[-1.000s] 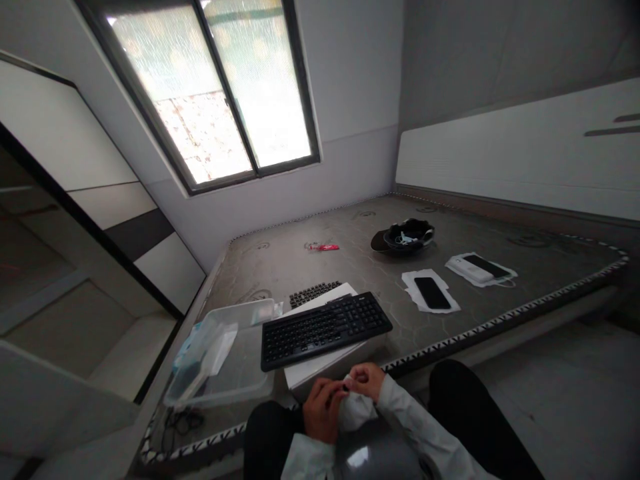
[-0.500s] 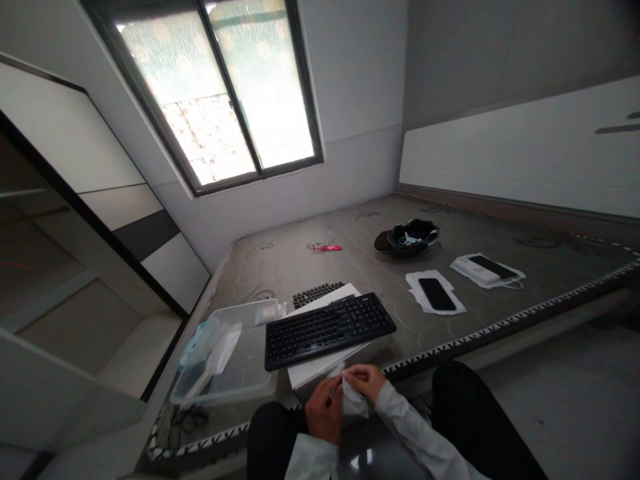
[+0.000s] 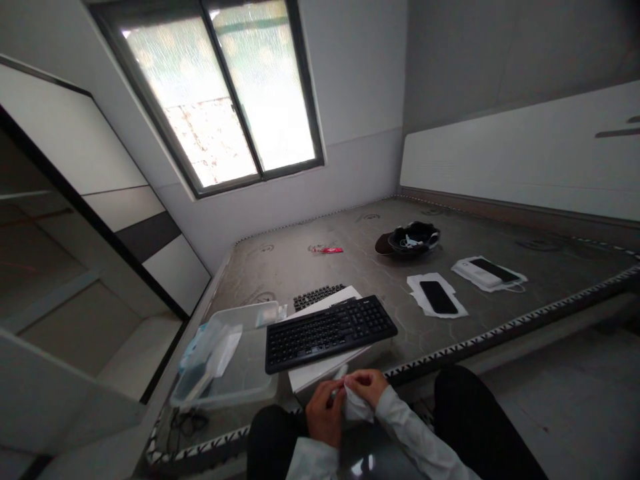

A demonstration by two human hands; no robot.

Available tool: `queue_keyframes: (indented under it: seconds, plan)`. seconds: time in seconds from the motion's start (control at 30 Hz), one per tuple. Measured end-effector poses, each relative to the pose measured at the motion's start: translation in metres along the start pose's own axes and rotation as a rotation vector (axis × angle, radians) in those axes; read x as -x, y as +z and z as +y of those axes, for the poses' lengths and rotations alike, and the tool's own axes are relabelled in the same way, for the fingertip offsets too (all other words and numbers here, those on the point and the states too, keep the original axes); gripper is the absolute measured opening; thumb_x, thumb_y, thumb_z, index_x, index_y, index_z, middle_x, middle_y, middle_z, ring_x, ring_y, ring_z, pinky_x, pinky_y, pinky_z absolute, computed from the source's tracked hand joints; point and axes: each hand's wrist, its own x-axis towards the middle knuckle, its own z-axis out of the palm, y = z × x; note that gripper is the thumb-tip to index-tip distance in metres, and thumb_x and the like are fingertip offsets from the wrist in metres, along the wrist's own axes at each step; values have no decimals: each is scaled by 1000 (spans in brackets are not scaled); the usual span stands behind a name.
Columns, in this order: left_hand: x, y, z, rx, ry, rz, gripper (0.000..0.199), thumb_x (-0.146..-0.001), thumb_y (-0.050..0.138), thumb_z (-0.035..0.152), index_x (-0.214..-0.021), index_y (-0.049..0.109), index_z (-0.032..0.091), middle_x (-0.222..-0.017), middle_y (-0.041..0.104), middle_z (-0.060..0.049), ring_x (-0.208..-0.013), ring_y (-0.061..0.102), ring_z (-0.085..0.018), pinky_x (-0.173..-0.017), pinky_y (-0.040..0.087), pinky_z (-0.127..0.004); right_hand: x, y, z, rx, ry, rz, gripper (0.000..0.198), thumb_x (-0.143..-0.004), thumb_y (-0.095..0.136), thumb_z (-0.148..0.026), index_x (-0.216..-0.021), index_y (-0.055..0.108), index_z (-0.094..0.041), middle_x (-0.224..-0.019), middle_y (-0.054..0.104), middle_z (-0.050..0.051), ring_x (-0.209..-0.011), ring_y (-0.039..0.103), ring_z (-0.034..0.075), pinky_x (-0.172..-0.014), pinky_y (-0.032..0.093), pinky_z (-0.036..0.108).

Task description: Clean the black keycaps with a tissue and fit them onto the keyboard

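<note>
1. White cloth [image 3: 357, 408], tissue or wipe, one piece. Location: between the fingertips of both hands, its loose part hanging below the right fingers. A white tip [image 3: 342, 371] stands just beyond the fingertips, seemingly of the same piece.
2. Right hand [image 3: 367, 387]. State: thumb and forefinger pinched together on the cloth's upper part.
3. Left hand [image 3: 324, 412]. State: fingers curled, thumb and forefinger drawn together on the cloth's left side. Whether a small part is wrapped between the fingertips cannot be told.
4. Handling, cloth: judged very light, limp and soft, with little slip against bare skin. Likely to crease at once and to tear if pulled hard between the two hands.
5. Hold, cloth: best pinched close to the working edge, with one fingertip backing the layer; gripped far down the hanging part, it would probably flop and give no control.
6. Black keyboard [image 3: 330, 333]. Location: just beyond the fingers, laid aslant on a white box [image 3: 313, 375]. Judged stiff, flat and fairly light; best held by its two short ends, clear of the keys.
7. Loose keycaps [image 3: 317, 297], black, in rows. Location: past the keyboard, well apart from the fingers. Judged tiny, hard and easily scattered; fingertip pinch by the sides.
</note>
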Motion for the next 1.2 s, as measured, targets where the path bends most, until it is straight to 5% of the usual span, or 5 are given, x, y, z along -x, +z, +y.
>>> queue_keyframes:
  seconds: [0.2, 0.53, 0.73, 0.87, 1.2]
  plan:
    - [3, 0, 1, -66, -43, -15, 27, -80, 53, 41, -80, 71, 21, -75, 70, -3, -52, 56, -14, -51, 46, -25, 0, 0, -6, 47, 32, 53, 51, -53, 71, -64, -67, 74, -15, -68, 73, 11, -66, 67, 25, -63, 53, 35]
    - [4, 1, -2, 1, -36, 19, 24, -82, 52, 36, -81, 70, 21, -79, 69, -3, -56, 58, -14, -55, 48, -23, -1, -3, -9, -101, 90, 22, 47, -44, 78, -59, -61, 68, -16, -65, 70, 6, -64, 65, 21, -66, 53, 33]
    - [3, 0, -2, 14, 9, 80, 24, -81, 55, 39, -76, 70, 21, -77, 68, -3, -62, 60, -15, -54, 47, -23, -1, -4, -12, -75, 93, -159, 60, -48, 74, -64, -82, 73, -15, -79, 73, 9, -77, 67, 25, -77, 52, 40]
    - [3, -2, -1, -55, -10, 74, 24, -79, 56, 40, -68, 66, 21, -67, 65, -1, -50, 54, -13, -49, 43, -23, 1, -7, -11, -12, 60, -228, 59, -55, 69, -65, -84, 75, -14, -83, 74, 12, -80, 68, 27, -79, 51, 41]
    - [5, 0, -2, -118, -81, 62, 17, -74, 59, 36, -69, 64, 21, -65, 65, 3, -42, 46, -10, -48, 41, -22, 2, -5, -10, 113, 25, -85, 49, -58, 68, -59, -73, 75, -13, -74, 74, 13, -71, 68, 25, -68, 52, 36]
